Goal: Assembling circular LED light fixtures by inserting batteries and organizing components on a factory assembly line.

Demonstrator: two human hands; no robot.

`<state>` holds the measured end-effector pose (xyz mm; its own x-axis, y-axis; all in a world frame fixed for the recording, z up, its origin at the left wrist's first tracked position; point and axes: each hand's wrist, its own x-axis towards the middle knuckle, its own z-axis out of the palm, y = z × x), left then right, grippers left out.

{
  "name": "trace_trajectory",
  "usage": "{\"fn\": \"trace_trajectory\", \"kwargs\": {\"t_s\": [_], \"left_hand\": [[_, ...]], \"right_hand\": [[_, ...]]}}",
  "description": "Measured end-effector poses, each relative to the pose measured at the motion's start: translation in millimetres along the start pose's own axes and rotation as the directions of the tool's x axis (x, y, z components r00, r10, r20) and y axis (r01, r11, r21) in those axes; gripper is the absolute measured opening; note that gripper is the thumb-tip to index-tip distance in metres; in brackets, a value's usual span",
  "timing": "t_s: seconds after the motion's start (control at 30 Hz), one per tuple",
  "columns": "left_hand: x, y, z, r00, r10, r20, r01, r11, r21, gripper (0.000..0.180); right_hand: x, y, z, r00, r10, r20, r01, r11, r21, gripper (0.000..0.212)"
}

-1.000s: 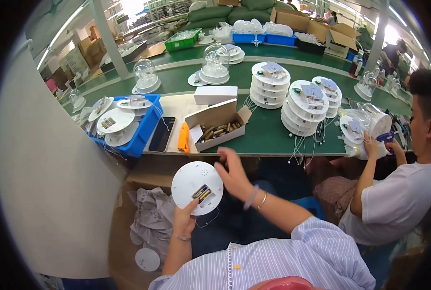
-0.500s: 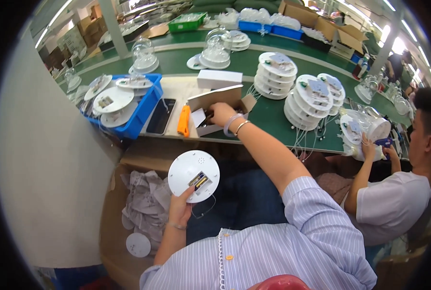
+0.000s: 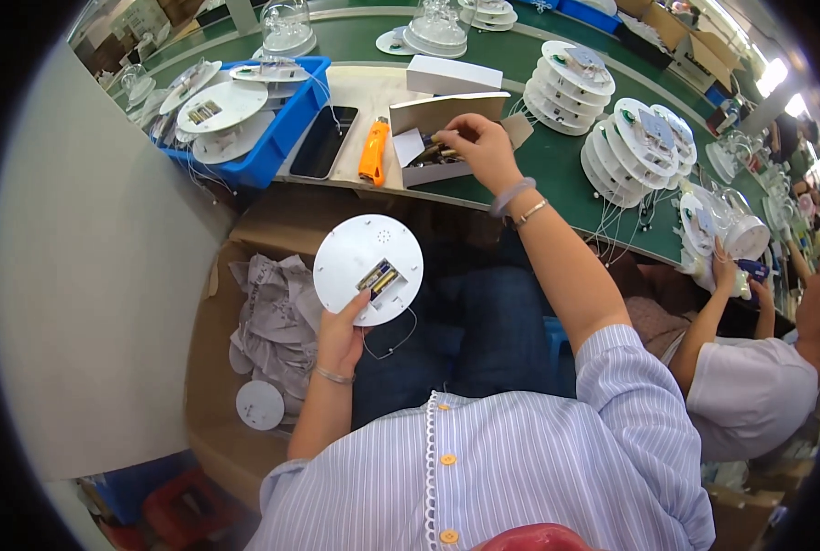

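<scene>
My left hand (image 3: 340, 340) grips the lower rim of a white round lamp base (image 3: 345, 253), thumb beside its open battery compartment. Gold-and-dark batteries (image 3: 379, 280) lie in that compartment, and a thin wire loop hangs from the base. Over an open cardboard box (image 3: 440, 173) on the table, my right hand (image 3: 483, 151) is closed in a pinch. A small battery shows at its fingertips, partly hidden by the fingers. More loose batteries (image 3: 446, 158) lie in the box below. An orange utility knife (image 3: 374, 151) and a dark smartphone (image 3: 324, 142) lie left of the box.
A blue crate (image 3: 290, 124) of white bases stands at the left. Stacked bases (image 3: 566, 87) with hanging wires fill the right. A white box (image 3: 454, 75) and glass domes (image 3: 437, 28) stand behind. A carton (image 3: 209, 367) of crumpled wrapping is below left. A co-worker (image 3: 750, 386) sits at right.
My right hand has risen out of the battery box, its fingertips now in sight in a pinch. The view has tilted downward. My left hand still holds the lamp base.
</scene>
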<state>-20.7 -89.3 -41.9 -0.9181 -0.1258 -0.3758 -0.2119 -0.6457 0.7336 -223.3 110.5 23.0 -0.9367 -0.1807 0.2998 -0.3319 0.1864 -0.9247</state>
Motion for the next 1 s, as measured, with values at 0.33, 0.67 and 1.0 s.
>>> {"fn": "trace_trajectory", "kwargs": {"t_s": [0.33,0.67,1.0], "left_hand": [[6,11,47,0.971,0.204,0.123,-0.214,0.974,0.072,0.033],[-7,-1,66,0.947,0.293,0.132,-0.302,0.952,0.053,0.031],[-12,-5,73,0.941,0.314,0.127,-0.319,0.947,0.024,0.032]], "right_hand": [[-102,-48,2,0.966,0.031,0.258,-0.099,0.962,0.254,0.018],[-134,-45,0,0.974,0.043,0.222,-0.039,0.999,-0.022,0.019],[-137,-20,0,0.987,0.138,0.08,-0.145,0.985,0.091,0.038]]}}
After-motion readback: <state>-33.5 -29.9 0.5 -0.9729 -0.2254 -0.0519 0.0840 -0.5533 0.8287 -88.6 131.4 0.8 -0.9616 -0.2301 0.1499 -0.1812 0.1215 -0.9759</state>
